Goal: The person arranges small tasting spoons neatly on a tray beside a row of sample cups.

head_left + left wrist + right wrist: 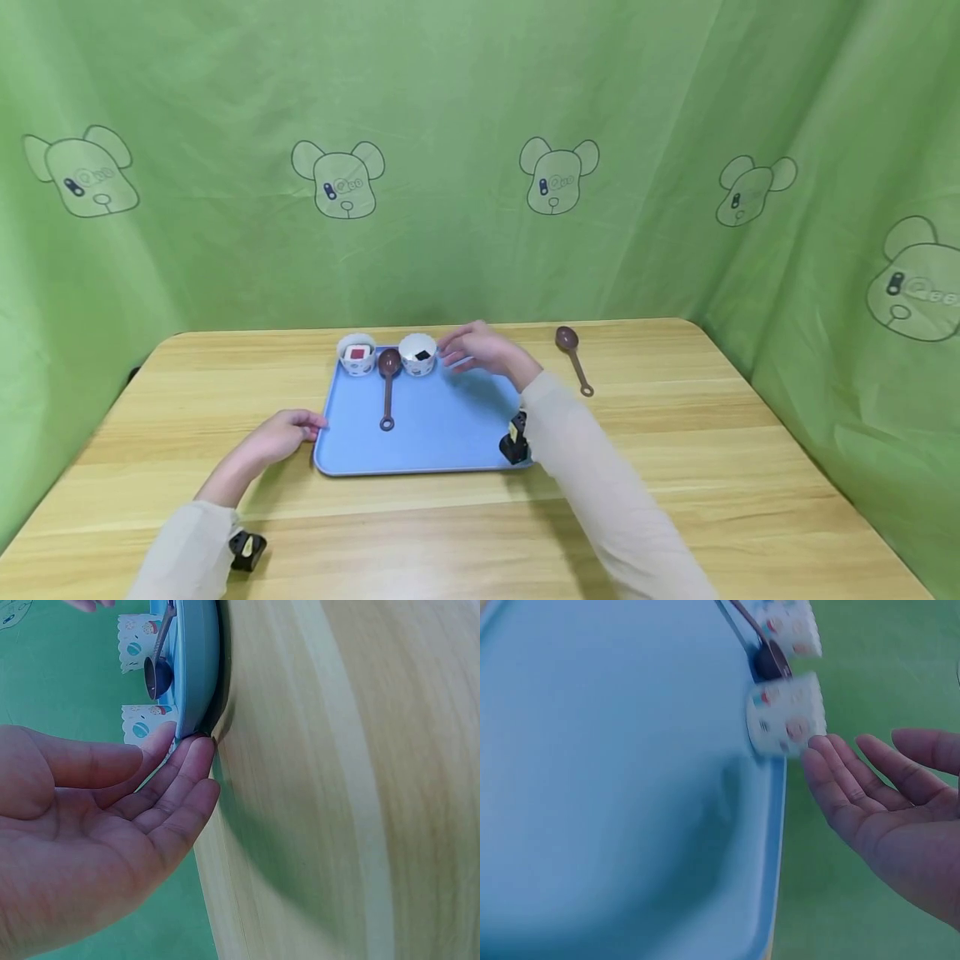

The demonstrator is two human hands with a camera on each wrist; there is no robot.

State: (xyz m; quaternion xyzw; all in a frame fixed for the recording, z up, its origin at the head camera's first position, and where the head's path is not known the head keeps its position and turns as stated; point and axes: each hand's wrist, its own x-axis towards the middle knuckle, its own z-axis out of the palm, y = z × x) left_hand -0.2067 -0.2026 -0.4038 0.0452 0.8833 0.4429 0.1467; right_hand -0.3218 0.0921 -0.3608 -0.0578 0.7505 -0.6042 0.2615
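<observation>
A blue tray [442, 433] lies on the wooden table. My left hand [281, 433] is at its left edge, the fingertips right at the rim and the fingers nearly straight in the left wrist view. Beside the right paper cup [417, 364], which has a small black piece inside, my right hand [483, 348] hovers over the tray's back with fingers loosely extended and nothing in them. Another paper cup [352, 367], holding a white and red piece, stands at the back left corner. Between the cups a brown spoon [387, 375] lies on the tray, handle toward me.
A second brown spoon [573, 358] lies on the table to the right of the tray. Behind the table hangs a green curtain [450, 267] with printed bear heads, which also runs along both sides.
</observation>
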